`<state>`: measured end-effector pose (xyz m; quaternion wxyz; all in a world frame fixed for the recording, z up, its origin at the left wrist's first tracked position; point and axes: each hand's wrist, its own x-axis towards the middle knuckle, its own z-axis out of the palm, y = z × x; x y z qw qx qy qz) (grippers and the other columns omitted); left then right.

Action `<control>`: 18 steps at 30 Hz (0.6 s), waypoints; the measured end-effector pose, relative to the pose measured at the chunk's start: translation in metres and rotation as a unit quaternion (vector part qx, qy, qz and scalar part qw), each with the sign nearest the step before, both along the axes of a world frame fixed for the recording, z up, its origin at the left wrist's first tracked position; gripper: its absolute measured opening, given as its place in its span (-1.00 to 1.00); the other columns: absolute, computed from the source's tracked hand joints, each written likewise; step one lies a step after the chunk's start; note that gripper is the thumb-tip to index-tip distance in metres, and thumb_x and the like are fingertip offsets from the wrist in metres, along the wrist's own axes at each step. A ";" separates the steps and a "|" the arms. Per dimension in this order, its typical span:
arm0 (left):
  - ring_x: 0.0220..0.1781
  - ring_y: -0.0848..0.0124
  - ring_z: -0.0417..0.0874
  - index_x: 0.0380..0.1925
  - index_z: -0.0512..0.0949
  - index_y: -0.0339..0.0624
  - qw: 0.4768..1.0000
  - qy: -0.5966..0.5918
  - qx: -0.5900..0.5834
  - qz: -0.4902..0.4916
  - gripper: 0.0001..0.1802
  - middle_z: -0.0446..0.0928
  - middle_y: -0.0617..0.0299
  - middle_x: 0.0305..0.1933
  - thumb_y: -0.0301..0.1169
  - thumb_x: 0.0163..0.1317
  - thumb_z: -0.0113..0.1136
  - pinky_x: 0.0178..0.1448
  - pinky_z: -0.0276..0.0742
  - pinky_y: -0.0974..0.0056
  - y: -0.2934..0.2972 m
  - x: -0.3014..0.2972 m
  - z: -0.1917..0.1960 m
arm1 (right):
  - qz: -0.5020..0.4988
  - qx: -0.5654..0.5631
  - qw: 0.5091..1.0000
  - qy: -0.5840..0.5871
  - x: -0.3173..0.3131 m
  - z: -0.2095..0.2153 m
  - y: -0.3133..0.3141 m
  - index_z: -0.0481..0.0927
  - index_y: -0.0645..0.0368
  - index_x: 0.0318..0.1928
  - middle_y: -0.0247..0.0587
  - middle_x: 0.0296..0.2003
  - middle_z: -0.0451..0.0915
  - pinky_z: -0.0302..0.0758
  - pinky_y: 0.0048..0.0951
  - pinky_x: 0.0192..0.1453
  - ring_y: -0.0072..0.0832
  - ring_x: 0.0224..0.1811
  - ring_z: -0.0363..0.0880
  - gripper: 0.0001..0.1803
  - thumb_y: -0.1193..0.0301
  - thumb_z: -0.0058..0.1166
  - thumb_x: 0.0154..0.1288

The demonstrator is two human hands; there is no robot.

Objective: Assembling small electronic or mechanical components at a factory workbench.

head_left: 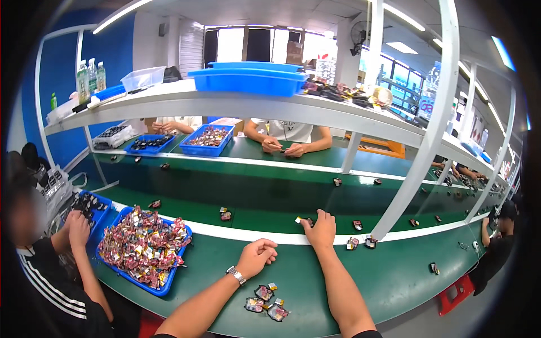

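My left hand (257, 258), with a metal-band wristwatch (236, 275) behind it, hovers over the green bench with its fingers curled inward. Whatever those fingers may hold is hidden. My right hand (322, 230) reaches over the white rail to the green conveyor belt, thumb and forefinger apart. Beside the right thumb lies a small electronic part (304, 221) with a pale-yellow tab, partly covered; contact is unclear. Below my left hand, between my forearms, rest three small black-rimmed electronic assemblies (264, 292) with reddish insides and yellow-white tabs.
A blue tray (163, 291) heaped with similar assemblies stands left, next to a seated co-worker (56, 281). More parts (226, 214) lie scattered along the belt. A white post (414, 146) rises at right under an overhead shelf (236, 107). Another person's hands (283, 149) work across the belt.
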<state>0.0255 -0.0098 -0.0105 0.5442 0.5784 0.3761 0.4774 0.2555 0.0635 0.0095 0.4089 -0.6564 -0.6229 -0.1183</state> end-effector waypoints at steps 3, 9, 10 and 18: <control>-0.33 0.52 0.61 -0.10 0.53 -0.31 1.000 0.004 0.005 -0.027 -0.81 0.61 0.19 -0.29 -0.52 0.34 0.02 -0.23 0.56 0.42 0.003 0.006 0.006 | 0.015 -0.084 0.996 -0.001 0.006 -0.010 0.010 0.47 0.28 0.02 0.01 -0.19 0.57 0.43 -0.12 0.06 -0.06 -0.07 0.49 -0.40 0.29 0.38 -0.03; -0.38 0.51 0.60 -0.07 0.48 -0.31 0.998 -0.056 -0.008 -0.001 -0.80 0.61 0.14 -0.27 -0.50 0.34 0.04 -0.32 0.55 0.43 0.008 -0.003 0.000 | 0.177 -0.006 0.979 0.103 -0.013 -0.017 -0.028 0.47 0.20 0.08 -0.07 -0.17 0.60 0.44 -0.18 0.05 -0.11 -0.10 0.48 -0.39 0.42 0.35 -0.04; -0.39 0.50 0.60 -0.05 0.47 -0.31 0.996 -0.080 -0.031 0.018 -0.79 0.60 0.12 -0.26 -0.51 0.34 0.04 -0.35 0.55 0.44 0.009 -0.005 0.000 | 0.202 -0.017 0.973 0.105 -0.020 -0.020 -0.043 0.46 0.20 0.11 -0.13 -0.17 0.61 0.47 -0.27 0.06 -0.23 -0.05 0.54 -0.32 0.42 0.43 -0.09; -0.30 0.49 0.61 0.02 0.48 -0.33 0.972 -0.017 -0.147 -0.182 -0.61 0.60 0.14 -0.19 -0.21 0.49 -0.10 -0.22 0.59 0.42 0.008 -0.033 0.008 | 0.399 -0.095 0.910 0.057 -0.045 0.027 -0.110 0.33 0.09 0.31 -0.29 0.02 0.62 0.39 -0.26 0.26 -0.20 0.15 0.43 -0.17 0.39 0.41 -0.01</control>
